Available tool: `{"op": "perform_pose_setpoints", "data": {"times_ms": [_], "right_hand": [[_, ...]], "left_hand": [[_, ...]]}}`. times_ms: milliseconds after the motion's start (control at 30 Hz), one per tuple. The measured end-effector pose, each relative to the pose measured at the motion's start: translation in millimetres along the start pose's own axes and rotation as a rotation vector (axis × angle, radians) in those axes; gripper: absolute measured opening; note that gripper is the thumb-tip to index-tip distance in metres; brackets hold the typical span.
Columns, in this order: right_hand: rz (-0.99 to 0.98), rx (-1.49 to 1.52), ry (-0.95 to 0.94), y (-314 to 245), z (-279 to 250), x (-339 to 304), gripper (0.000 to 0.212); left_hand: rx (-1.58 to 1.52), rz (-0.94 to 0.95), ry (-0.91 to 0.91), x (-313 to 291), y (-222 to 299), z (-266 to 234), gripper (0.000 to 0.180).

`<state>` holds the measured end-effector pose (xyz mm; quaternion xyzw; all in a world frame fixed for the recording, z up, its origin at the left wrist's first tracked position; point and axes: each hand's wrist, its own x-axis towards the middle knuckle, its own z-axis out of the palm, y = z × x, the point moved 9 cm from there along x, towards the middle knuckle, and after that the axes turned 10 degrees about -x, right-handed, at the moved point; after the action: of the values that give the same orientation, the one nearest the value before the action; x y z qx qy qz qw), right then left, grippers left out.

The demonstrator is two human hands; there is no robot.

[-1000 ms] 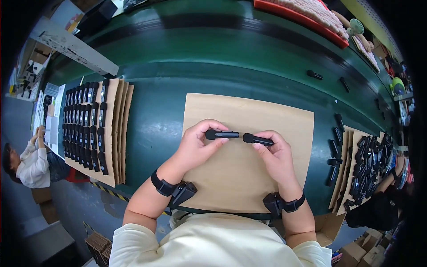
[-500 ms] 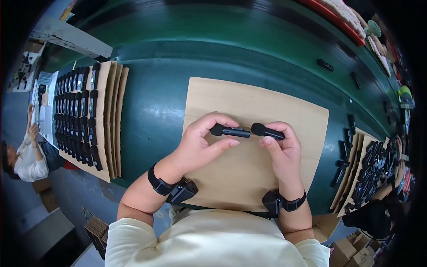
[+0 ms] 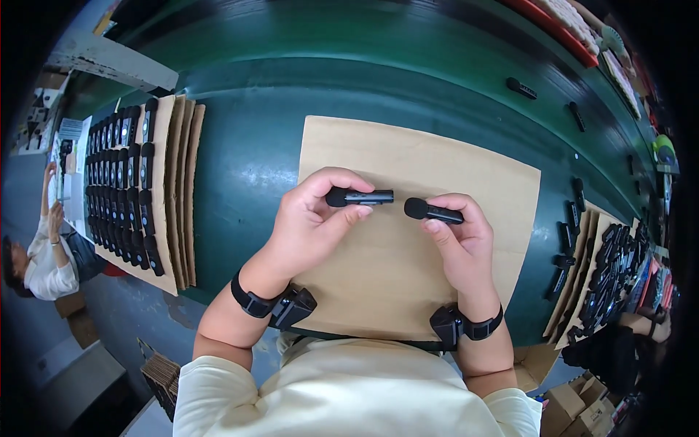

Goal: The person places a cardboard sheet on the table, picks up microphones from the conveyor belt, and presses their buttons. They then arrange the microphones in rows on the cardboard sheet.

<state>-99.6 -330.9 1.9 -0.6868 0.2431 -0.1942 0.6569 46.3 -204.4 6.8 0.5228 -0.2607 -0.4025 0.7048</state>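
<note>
My left hand [image 3: 306,218] pinches a small black clip-on microphone [image 3: 370,197] between thumb and fingers, its round foam tip toward the palm. Opposite it, my right hand [image 3: 466,244] grips a second black microphone [image 3: 442,214], whose foam tip points left. A short gap separates the two microphones. Both are held above a brown cardboard sheet [image 3: 393,291] lying on the green table. Each of my wrists wears a black strap with a black block-shaped device.
At the left, stacked cardboard sheets [image 3: 178,218] carry rows of black microphones [image 3: 120,189]. Loose microphones [image 3: 523,88] lie on the green surface [image 3: 247,131] at the right and far right. A heap of them [image 3: 608,273] covers more cardboard there. People work at both sides.
My left hand has moved left and slightly away from me, widening the gap between the microphones. Its thumb now presses on the microphone. The right microphone has shifted slightly left.
</note>
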Motion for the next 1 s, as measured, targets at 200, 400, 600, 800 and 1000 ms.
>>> {"op": "perform_pose_setpoints", "data": {"times_ms": [200,400,600,800,1000], "right_hand": [[-0.051,-0.088,-0.004,-4.8,0.1,-1.6,0.023],[-0.111,-0.144,-0.037,-13.2,2.3,-0.9,0.022],[-0.163,-0.175,-0.047,-13.0,0.4,0.3,0.024],[-0.186,-0.208,0.008,-19.3,-1.7,-0.2,0.027],[-0.250,-0.239,-0.011,-18.6,-2.0,-0.8,0.028]], "left_hand": [[0.216,0.060,-0.014,-2.1,11.0,3.0,0.026],[0.319,0.193,-0.126,-0.6,18.5,8.9,0.025],[0.296,0.204,-0.131,-0.2,18.8,11.0,0.026],[0.384,0.254,-0.106,-0.3,27.4,14.5,0.028],[0.373,0.274,-0.129,-2.9,26.1,14.5,0.028]]}}
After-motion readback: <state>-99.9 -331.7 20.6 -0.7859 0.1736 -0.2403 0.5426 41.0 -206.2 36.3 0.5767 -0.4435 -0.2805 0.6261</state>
